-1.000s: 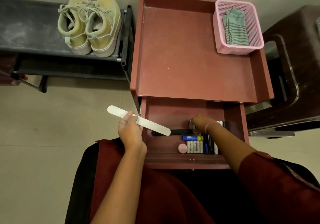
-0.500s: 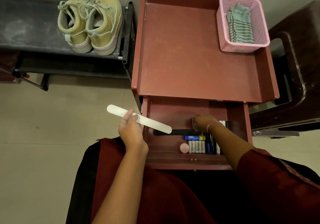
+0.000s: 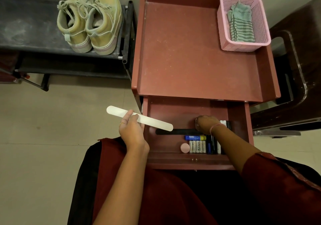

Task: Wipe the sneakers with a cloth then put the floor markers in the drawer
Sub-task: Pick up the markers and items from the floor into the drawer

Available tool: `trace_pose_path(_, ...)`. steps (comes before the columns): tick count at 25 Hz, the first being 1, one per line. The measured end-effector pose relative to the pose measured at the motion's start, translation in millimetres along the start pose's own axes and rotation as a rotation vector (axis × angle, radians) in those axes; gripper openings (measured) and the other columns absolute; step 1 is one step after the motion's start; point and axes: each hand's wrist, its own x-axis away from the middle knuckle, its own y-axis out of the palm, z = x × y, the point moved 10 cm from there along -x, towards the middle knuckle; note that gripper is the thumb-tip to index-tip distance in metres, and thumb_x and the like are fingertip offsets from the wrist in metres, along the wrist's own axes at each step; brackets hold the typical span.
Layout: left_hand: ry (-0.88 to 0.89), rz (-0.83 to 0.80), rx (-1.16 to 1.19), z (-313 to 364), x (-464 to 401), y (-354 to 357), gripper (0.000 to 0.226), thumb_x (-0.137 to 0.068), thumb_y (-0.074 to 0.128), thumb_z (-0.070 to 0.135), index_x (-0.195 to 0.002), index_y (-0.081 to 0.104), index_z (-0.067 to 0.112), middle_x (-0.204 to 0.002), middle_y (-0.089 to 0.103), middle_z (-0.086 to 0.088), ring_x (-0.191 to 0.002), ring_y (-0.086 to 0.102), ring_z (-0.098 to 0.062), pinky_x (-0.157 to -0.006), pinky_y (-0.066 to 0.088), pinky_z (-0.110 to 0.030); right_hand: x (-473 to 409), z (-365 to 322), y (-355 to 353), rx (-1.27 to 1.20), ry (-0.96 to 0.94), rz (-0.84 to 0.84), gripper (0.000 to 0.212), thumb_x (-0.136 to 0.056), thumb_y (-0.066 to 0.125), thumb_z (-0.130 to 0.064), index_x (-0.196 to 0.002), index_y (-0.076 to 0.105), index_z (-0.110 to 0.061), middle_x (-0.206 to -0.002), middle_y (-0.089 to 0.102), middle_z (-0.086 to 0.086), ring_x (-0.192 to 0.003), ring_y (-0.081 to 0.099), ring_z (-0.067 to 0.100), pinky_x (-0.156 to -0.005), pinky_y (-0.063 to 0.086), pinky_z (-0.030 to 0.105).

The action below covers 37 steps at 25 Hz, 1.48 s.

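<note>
Against the frame half a second back, little differs: the left hand [image 3: 132, 131] still holds the white floor marker [image 3: 139, 118] at the same slant beside the open drawer [image 3: 238, 120], and the right hand [image 3: 205, 124] remains inside the drawer at the end of the black floor marker [image 3: 175, 131]; only the camera view has shifted slightly.

The white floor marker is a long flat strip with rounded ends. Its long axis runs diagonally, one end out over the floor to the left of the drawer, the other end lower and reaching over the drawer's left wall, just above the left tip of the black strip. The left hand grips it near its middle, fingers curled round it from below, so the strip sticks out on both sides of the hand.

The black floor marker lies flat on the drawer bottom, its long axis running left to right across the drawer. Its right end is under the right hand; whether those fingers grip it or only touch it cannot be told, as the hand's back hides them.

The sneakers [image 3: 90, 21] stand on the black rack [image 3: 26, 24] left of the drawer's cabinet [image 3: 191, 51], and the striped cloth [image 3: 241, 24] lies in the pink basket [image 3: 224, 33] on the cabinet top.
</note>
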Motion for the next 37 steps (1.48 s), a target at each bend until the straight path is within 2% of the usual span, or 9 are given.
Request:
trace_pose_path(5,-0.023,-0.024,0.002,-2,2,3,0.024,-0.095,0.052,0.002,-0.113,0.064,0.013,-0.106,0.062,0.003,-0.096,0.061,-0.01,-0.09,0.052,-0.027,5,19,8,-0.35,0.06,-0.054,0.024,-0.087,0.046,-0.017,-0.082,0.066,-0.004,-0.084,0.066,0.014,-0.079,0.06,0.032,-0.071,0.049,0.034)
trace_pose_path(8,-0.091,-0.081,-0.004,-9,6,8,0.027,-0.095,0.053,0.003,-0.119,0.062,0.01,-0.106,0.064,0.001,-0.103,0.062,-0.015,-0.094,0.05,-0.031,24,23,-28,-0.758,0.014,0.118,0.026,-0.091,0.057,-0.017,-0.07,0.061,-0.001,-0.09,0.068,0.015,-0.076,0.06,0.023,-0.083,0.05,0.036)
trace_pose_path(12,-0.183,-0.212,-0.022,-21,17,23,0.022,-0.093,0.056,0.005,-0.114,0.062,0.008,-0.119,0.062,-0.008,-0.115,0.059,-0.023,-0.104,0.046,-0.042,66,-19,-80,-1.109,-0.2,0.08,0.024,-0.091,0.059,-0.03,-0.098,0.073,-0.013,-0.104,0.071,-0.005,-0.082,0.062,0.007,-0.069,0.051,0.022)
trace_pose_path(18,-0.231,-0.289,0.053,-27,24,35,0.018,-0.091,0.059,0.01,-0.109,0.06,0.01,-0.124,0.06,-0.012,-0.115,0.059,-0.024,-0.105,0.045,-0.045,80,-61,-97,-1.082,-0.339,0.055,0.022,-0.086,0.067,-0.014,-0.107,0.072,-0.01,-0.103,0.07,-0.001,-0.093,0.063,0.007,-0.084,0.052,0.021)
trace_pose_path(22,-0.268,-0.344,0.043,-30,28,40,0.028,-0.092,0.059,0.013,-0.12,0.057,0.011,-0.129,0.056,-0.011,-0.12,0.055,-0.024,-0.107,0.041,-0.041,69,-52,-93,-1.03,-0.333,0.057,0.019,-0.086,0.066,-0.008,-0.104,0.072,-0.008,-0.091,0.069,-0.005,-0.08,0.062,-0.001,-0.075,0.052,0.017)
trace_pose_path(25,-0.166,-0.219,-0.031,-16,20,24,0.015,-0.094,0.057,0.014,-0.107,0.06,0.018,-0.116,0.06,0.004,-0.113,0.055,-0.012,-0.108,0.039,-0.037,45,-21,-69,-0.924,-0.204,0.109,0.014,-0.086,0.066,-0.01,-0.097,0.074,-0.014,-0.096,0.07,0.004,-0.088,0.063,0.019,-0.083,0.051,0.031)
trace_pose_path(28,-0.074,-0.062,-0.005,-1,11,6,0.015,-0.095,0.054,0.007,-0.105,0.061,0.015,-0.095,0.059,0.007,-0.083,0.058,-0.002,-0.101,0.049,-0.033,20,17,-34,-0.847,0.006,0.106,0.014,-0.088,0.064,-0.009,-0.094,0.073,-0.017,-0.092,0.068,0.0,-0.081,0.059,0.013,-0.07,0.044,0.017)
trace_pose_path(32,-0.069,-0.048,-0.019,-1,11,6,0.021,-0.095,0.052,0.003,-0.111,0.062,0.012,-0.094,0.062,0.003,-0.082,0.062,-0.004,-0.095,0.053,-0.031,-1,35,-1,-0.575,0.185,0.031,0.02,-0.09,0.059,-0.018,-0.082,0.07,-0.033,-0.101,0.069,-0.008,-0.093,0.057,0.013,-0.098,0.041,0.035)
trace_pose_path(37,-0.061,-0.043,-0.037,-2,7,7,0.025,-0.094,0.052,0.003,-0.115,0.062,0.012,-0.096,0.064,0.001,-0.087,0.064,-0.006,-0.088,0.055,-0.027,-16,22,-7,-0.416,0.16,0.006,0.02,-0.093,0.054,-0.022,-0.096,0.071,-0.033,-0.116,0.065,-0.008,-0.113,0.055,0.019,-0.104,0.032,0.04)
